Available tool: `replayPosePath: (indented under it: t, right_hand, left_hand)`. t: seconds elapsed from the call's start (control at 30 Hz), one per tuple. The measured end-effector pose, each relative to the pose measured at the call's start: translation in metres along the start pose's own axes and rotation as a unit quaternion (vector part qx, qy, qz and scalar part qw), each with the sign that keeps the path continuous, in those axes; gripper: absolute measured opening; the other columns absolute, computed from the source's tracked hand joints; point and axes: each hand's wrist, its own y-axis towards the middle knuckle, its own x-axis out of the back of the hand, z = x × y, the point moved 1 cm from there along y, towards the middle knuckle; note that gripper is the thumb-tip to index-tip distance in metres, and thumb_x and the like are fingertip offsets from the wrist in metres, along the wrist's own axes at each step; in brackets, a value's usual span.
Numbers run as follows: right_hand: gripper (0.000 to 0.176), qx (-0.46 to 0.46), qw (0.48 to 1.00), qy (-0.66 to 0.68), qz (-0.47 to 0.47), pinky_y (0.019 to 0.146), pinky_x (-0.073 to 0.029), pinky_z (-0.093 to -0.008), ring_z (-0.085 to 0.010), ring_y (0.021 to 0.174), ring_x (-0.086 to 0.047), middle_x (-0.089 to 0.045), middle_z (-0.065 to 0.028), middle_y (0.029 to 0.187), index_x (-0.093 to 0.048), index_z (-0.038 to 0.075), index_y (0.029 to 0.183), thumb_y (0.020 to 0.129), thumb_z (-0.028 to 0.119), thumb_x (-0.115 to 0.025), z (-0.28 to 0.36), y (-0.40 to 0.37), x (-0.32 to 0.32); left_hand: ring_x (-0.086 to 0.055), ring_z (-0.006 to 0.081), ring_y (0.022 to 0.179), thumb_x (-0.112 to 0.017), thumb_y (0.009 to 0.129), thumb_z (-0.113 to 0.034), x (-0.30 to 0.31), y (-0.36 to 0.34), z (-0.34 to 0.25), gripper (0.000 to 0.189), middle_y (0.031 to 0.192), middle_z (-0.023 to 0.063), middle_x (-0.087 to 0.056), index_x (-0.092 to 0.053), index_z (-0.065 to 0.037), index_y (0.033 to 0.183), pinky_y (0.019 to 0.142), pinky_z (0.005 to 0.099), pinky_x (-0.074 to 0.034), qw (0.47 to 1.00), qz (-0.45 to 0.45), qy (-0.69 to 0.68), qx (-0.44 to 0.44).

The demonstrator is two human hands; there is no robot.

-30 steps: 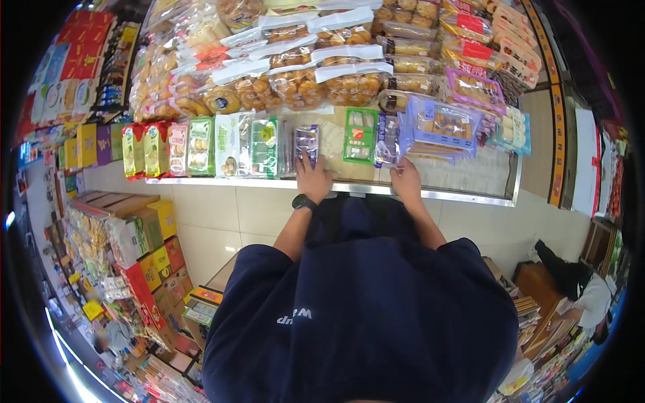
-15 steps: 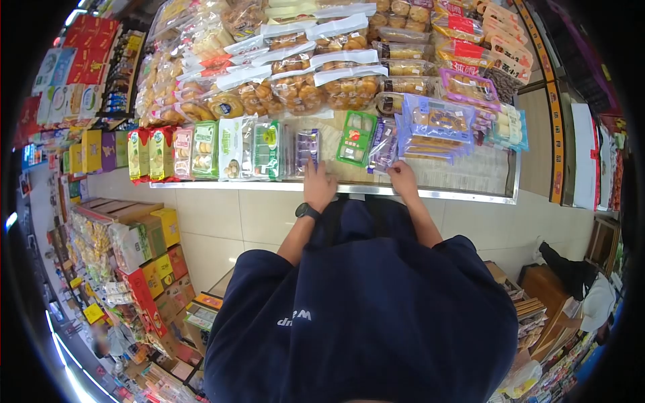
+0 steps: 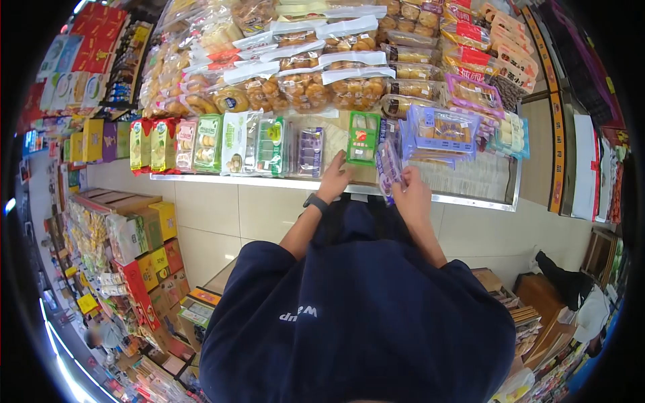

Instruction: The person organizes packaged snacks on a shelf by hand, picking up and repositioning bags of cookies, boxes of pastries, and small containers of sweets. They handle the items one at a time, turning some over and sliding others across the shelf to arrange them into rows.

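A purple pastry pack (image 3: 388,164) is in my right hand (image 3: 412,191), gripped at its lower right edge and tilted, its near end over the display's front edge. My left hand (image 3: 335,177), with a dark watch on the wrist, has its fingers stretched out and apart, the tips right at the lower left corner of a green pastry pack (image 3: 361,138). To the left of that hand stands another purple pack (image 3: 310,153). Behind the held pack, part of a further purple pack (image 3: 388,129) shows.
Blue-purple packs (image 3: 443,131) are stacked at the right. Green and white packs (image 3: 271,148) line the front left, with bagged pastries (image 3: 304,91) in rows behind. A metal edge (image 3: 470,201) borders the display. Stacked cartons (image 3: 156,270) stand at the lower left.
My right hand has lifted a purple pack and drawn it toward me. My left hand has moved right, from the left purple pack to the green pack's corner.
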Motion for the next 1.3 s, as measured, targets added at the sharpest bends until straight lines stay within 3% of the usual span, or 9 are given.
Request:
replayPosePath:
  t: [0.1, 0.17, 0.27, 0.5, 0.7, 0.8, 1.0, 1.2, 1.3]
  right_hand:
    - [0.034, 0.113, 0.991, 0.064, -0.039, 0.074, -0.056, -0.0403, -0.0319, 0.084, -0.073, -0.073, -0.0172, 0.094, -0.059, 0.006, 0.115, 0.085, 0.018, -0.073, 0.015, 0.017, 0.009]
    - [0.035, 0.128, 0.982, 0.135, -0.012, 0.075, -0.056, -0.0386, -0.031, 0.085, -0.073, -0.073, -0.0167, 0.093, -0.061, 0.006, 0.117, 0.087, 0.02, -0.074, 0.032, 0.036, 0.004]
    - [0.036, 0.039, 0.97, 0.213, 0.113, 0.075, -0.055, -0.0359, -0.0299, 0.086, -0.072, -0.073, -0.0172, 0.093, -0.065, 0.004, 0.113, 0.087, 0.026, -0.076, 0.038, 0.082, -0.037]
    - [0.042, 0.146, 0.958, 0.076, 0.236, 0.082, -0.055, -0.0438, -0.0341, 0.092, -0.071, -0.074, -0.017, 0.1, -0.072, 0.005, 0.106, 0.085, 0.041, -0.073, 0.056, 0.165, -0.176]
    - [0.042, 0.205, 0.937, -0.012, 0.283, 0.094, -0.054, -0.0458, -0.0362, 0.108, -0.068, -0.071, -0.0185, 0.115, -0.07, 0.009, 0.121, 0.084, 0.03, -0.069, 0.079, 0.181, -0.231]
    - [0.057, 0.231, 0.913, -0.055, 0.331, 0.105, -0.048, -0.0443, -0.0386, 0.12, -0.061, -0.065, -0.0202, 0.129, -0.06, 0.007, 0.136, 0.083, 0.026, -0.069, 0.074, 0.18, -0.249]
    - [0.078, 0.25, 0.9, -0.142, 0.326, 0.113, -0.04, -0.0486, -0.0356, 0.136, -0.05, -0.05, -0.0162, 0.15, -0.042, 0.008, 0.151, 0.079, 0.02, -0.07, 0.067, 0.154, -0.246]
    - [0.083, 0.219, 0.901, -0.149, 0.344, 0.118, -0.029, -0.0549, -0.0344, 0.145, -0.039, -0.04, -0.0148, 0.158, -0.036, 0.006, 0.154, 0.08, 0.023, -0.07, 0.071, 0.149, -0.252]
    - [0.082, 0.221, 0.91, -0.155, 0.315, 0.119, -0.026, -0.0559, -0.0348, 0.146, -0.036, -0.039, -0.0148, 0.159, -0.036, 0.005, 0.154, 0.081, 0.024, -0.069, 0.068, 0.142, -0.252]
  left_hand:
    - [-0.054, 0.0328, 0.133, -0.056, 0.102, -0.015, 0.004, -0.004, 0.01, 0.059, 0.149, 0.0207, -0.049, -0.033, 0.006, 0.152, 0.109, 0.0403, -0.047, 0.999, -0.023, -0.04, 0.029]
    - [-0.057, 0.0303, 0.129, -0.053, 0.105, -0.019, 0.01, -0.01, 0.01, 0.053, 0.145, 0.0196, -0.053, -0.037, 0.004, 0.15, 0.107, 0.0405, -0.048, 0.975, -0.027, -0.2, 0.094]
    - [-0.061, 0.0241, 0.115, -0.052, 0.105, -0.022, 0.024, -0.025, -0.009, 0.043, 0.132, 0.015, -0.06, -0.047, 0.001, 0.14, 0.1, 0.0386, -0.052, 0.919, -0.017, -0.356, 0.166]
    - [-0.062, 0.0201, 0.103, -0.052, 0.104, -0.019, 0.046, -0.048, 0.009, 0.023, 0.11, 0.0092, -0.063, -0.055, -0.001, 0.118, 0.092, 0.037, -0.055, 0.854, -0.113, -0.473, 0.185]
    - [-0.058, 0.0183, 0.093, -0.056, 0.1, -0.016, 0.049, -0.046, -0.005, 0.024, 0.1, 0.0057, -0.059, -0.054, -0.002, 0.12, 0.091, 0.0351, -0.054, 0.842, -0.185, -0.458, 0.216]
    - [-0.058, 0.0218, 0.104, -0.058, 0.1, -0.017, 0.048, -0.042, -0.012, 0.032, 0.107, 0.0068, -0.058, -0.053, -0.001, 0.127, 0.099, 0.037, -0.05, 0.856, -0.177, -0.424, 0.237]
    - [-0.053, 0.0116, 0.088, -0.06, 0.096, -0.016, 0.049, -0.036, -0.021, 0.035, 0.102, 0.0002, -0.058, -0.053, -0.008, 0.129, 0.081, 0.0311, -0.046, 0.888, -0.136, -0.367, 0.243]
    - [-0.056, 0.0159, 0.103, -0.063, 0.094, -0.017, 0.052, -0.029, -0.03, 0.043, 0.117, 0.0066, -0.062, -0.053, 0.0, 0.132, 0.09, 0.0323, -0.045, 0.949, -0.215, -0.189, 0.136]
    - [-0.054, 0.0308, 0.125, -0.068, 0.091, -0.02, 0.059, -0.026, -0.006, 0.066, 0.137, 0.0228, -0.057, -0.042, 0.01, 0.143, 0.107, 0.0365, -0.04, 0.952, -0.179, -0.179, 0.17]
